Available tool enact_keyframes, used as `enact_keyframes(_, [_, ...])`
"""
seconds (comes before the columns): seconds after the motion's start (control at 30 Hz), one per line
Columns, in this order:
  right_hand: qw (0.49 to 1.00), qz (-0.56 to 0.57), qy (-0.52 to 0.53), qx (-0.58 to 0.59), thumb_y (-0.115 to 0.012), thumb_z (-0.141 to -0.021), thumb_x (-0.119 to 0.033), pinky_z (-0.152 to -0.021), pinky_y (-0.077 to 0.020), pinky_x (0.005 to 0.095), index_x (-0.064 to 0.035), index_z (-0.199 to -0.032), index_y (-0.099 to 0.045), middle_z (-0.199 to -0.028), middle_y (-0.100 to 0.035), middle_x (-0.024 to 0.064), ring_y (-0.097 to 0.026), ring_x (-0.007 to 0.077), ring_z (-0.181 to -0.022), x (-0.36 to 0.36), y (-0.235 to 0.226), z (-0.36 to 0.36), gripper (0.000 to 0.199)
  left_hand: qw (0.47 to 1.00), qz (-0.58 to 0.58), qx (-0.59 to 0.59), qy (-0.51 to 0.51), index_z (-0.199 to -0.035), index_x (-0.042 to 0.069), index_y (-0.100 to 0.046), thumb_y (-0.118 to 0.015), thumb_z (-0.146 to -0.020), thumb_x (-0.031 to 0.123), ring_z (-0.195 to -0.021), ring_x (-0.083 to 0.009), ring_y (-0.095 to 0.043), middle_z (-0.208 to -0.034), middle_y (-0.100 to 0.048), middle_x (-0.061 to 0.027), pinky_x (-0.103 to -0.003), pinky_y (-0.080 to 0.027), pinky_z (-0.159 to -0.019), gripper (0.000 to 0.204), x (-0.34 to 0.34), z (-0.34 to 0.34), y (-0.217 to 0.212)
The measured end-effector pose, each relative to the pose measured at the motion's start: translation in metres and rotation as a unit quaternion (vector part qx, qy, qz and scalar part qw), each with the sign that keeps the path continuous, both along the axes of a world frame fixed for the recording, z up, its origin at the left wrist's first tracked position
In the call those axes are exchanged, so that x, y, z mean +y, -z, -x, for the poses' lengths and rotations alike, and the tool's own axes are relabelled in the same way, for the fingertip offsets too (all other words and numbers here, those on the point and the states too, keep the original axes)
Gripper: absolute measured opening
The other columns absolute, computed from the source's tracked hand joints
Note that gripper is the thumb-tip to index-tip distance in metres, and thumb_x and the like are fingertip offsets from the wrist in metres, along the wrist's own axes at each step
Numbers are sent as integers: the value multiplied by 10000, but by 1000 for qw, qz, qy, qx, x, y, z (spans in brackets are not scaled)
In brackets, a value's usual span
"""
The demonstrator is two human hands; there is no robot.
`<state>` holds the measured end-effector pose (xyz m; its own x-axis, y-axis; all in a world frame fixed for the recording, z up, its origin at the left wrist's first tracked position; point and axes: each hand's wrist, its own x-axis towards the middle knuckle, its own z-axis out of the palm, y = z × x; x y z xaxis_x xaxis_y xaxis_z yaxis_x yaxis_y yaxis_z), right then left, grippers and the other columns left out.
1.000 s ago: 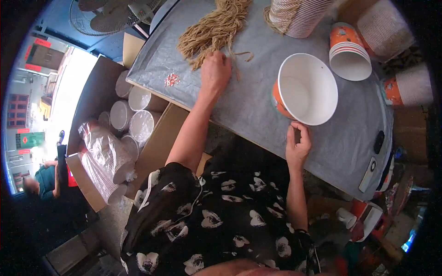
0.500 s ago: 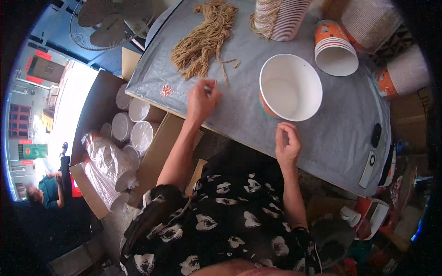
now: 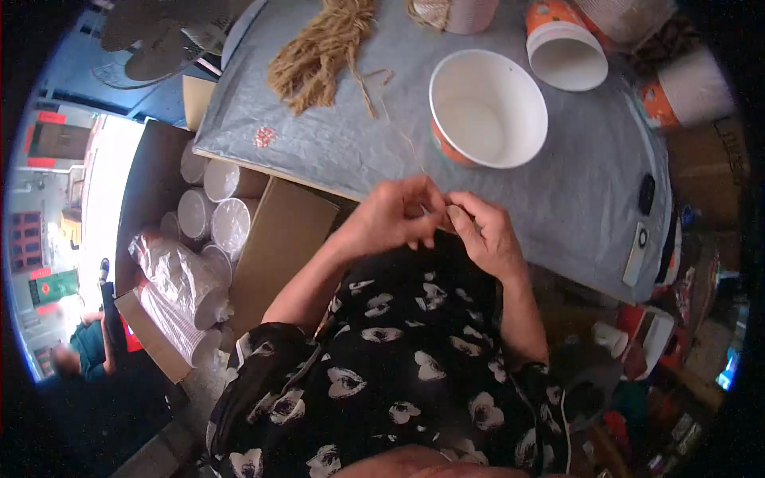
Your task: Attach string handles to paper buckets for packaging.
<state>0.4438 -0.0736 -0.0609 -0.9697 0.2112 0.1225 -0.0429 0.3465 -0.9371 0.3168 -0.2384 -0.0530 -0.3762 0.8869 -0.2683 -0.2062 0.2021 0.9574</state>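
My left hand (image 3: 396, 213) and my right hand (image 3: 488, 237) meet at the table's near edge, in front of my body. Both are closed, fingertips pinched close together. A thin pale strand (image 3: 406, 137) runs over the table up to my left fingers. Whatever sits in my right fingertips is too small to make out. Just beyond the hands a large white paper tub (image 3: 488, 111) with an orange outside leans on the table, its mouth toward me. Farther left lies a bundle of brown twine (image 3: 315, 68), with one loose end trailing. Small red-and-white bits (image 3: 265, 137) lie left of it.
More orange-and-white tubs (image 3: 567, 60) lie at the far right. A black object (image 3: 646, 193) and a pale flat device (image 3: 636, 253) rest at the table's right edge. On my left, a cardboard box (image 3: 279, 231) holds wrapped cups (image 3: 183, 279). A person (image 3: 89, 346) sits farther left.
Both hands have come together near my body; the left moved right and nearer, away from the twine. The whole view has shifted, so the table sits higher in it.
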Motion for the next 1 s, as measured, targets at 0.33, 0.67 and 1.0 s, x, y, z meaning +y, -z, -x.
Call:
enact_keyframes(0.33, [990, 25, 132, 44, -682, -915, -49, -552, -393, 221, -7, -902, -651, -737, -567, -12, -493, 45, -629, 3, 5, -15, 54, 996, -20, -67, -56, -1134, 16, -615, -630, -979, 151, -691, -67, -643, -938, -713, -42, -188, -485, -578, 206, 11, 11, 6])
enact_keyframes(0.67, [980, 4, 188, 72, -695, -895, -66, -575, -380, 183, -17, -917, -690, -741, -606, -52, -488, 20, -643, 18, 1, -27, 54, 995, 1, 35, -98, -1160, 27, -692, -632, -989, 260, -717, -70, -636, -929, -717, -20, -205, -495, -612, 296, 1, 18, 12])
enact_keyframes(1.0, [772, 158, 539, 298, -680, -907, -173, -505, -283, 258, -28, -919, -655, -616, -370, -33, -308, 80, -544, 142, 5, -110, 148, 726, 103, 552, -396, -1010, 13, -724, -760, -828, 332, -760, -298, -707, -874, -719, -162, -380, -554, -699, 370, -8, 206, 65])
